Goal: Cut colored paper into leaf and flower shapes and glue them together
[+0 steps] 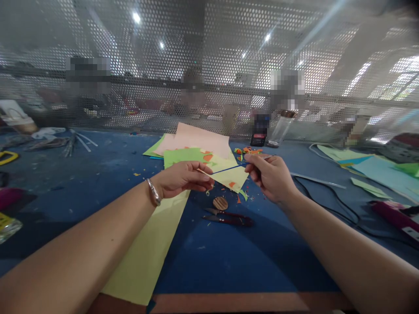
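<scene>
A thin blue strip (pixel 229 168) is stretched between my two hands, above a pale yellow sheet of paper (pixel 229 176). My left hand (pixel 185 179), with a silver bracelet at the wrist, pinches its left end. At the other end, my right hand (pixel 268 176) grips it between thumb and fingers. Below the hands lie a round wooden disc (pixel 220 203) and a pair of dark red-handled thread snips (pixel 229 217). Orange and green paper scraps (pixel 250 150) are scattered around. A long yellow-green sheet (pixel 157 244) runs under my left forearm to the front edge.
Pink paper (pixel 199 137) lies at the back, before a perforated metal screen (pixel 147 100). A phone (pixel 258 131) and a clear bottle (pixel 280 128) stand there. More coloured sheets (pixel 379 170), a black cable (pixel 347 211) and a magenta tool (pixel 393 218) lie right; yellow scissors handles (pixel 9 156) left.
</scene>
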### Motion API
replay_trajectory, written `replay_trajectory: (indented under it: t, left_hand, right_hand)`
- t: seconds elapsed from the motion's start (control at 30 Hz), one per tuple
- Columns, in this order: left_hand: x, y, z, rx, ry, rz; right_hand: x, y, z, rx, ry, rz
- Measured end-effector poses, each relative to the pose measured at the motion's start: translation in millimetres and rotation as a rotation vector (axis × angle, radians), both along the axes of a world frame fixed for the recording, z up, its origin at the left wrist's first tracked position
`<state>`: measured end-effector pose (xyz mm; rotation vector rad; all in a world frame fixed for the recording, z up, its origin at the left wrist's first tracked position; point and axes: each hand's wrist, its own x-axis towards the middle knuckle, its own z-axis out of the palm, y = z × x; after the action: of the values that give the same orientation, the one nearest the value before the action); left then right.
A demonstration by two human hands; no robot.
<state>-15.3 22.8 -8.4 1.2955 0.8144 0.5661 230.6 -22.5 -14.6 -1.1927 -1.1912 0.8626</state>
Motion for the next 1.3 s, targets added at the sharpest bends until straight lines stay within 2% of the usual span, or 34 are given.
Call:
replay_trajectory:
  t: [0.13, 0.23, 0.3, 0.43, 0.53, 0.67, 0.87, 1.0, 1.17, 1.3]
  left_hand:
    - [3.2, -0.8, -1.7, 0.018, 0.002, 0.015]
    - [4.7, -0.2, -5.9, 0.229, 0.129, 0.103]
    - [4.7, -0.2, -6.5, 0.416, 0.259, 0.104]
    - [4.3, -4.9, -0.6, 0.701, 0.47, -0.112]
    - [5.9, -11.4, 1.3, 0.809, 0.586, -0.216]
    - [9.4, -17.7, -3.1, 0.824, 0.655, -0.255]
    - [12.1, -17.4, -5.3, 0.779, 0.617, -0.315]
    - [10.1, -13.7, -3.7, 0.784, 0.603, -0.267]
    - [7.0, -11.2, 2.0, 0.724, 0.559, -0.165]
    - [6.7, -12.3, 1.0, 0.797, 0.592, -0.27]
  right_hand:
    - [0.5, -0.1, -1.8, 0.022, -0.042, -0.013]
    - [1.9, -0.3, -3.5, 0.05, -0.103, -0.019]
    - [3.6, 0.4, -4.9, 0.078, -0.171, -0.024]
    - [5.8, 1.2, -8.1, 0.125, -0.439, -0.014]
    - [4.3, -0.8, -10.8, 0.18, -0.695, 0.01]
    - [1.2, -4.8, -13.2, 0.289, -0.896, 0.114]
    - [3.3, -4.3, -10.6, 0.292, -1.062, 0.25]
    - [5.7, -2.7, -9.9, 0.289, -1.3, 0.354]
    - [8.3, -0.1, -13.8, 0.22, -1.488, 0.336]
    - [8.9, 1.9, -14.5, 0.213, -1.503, 0.298]
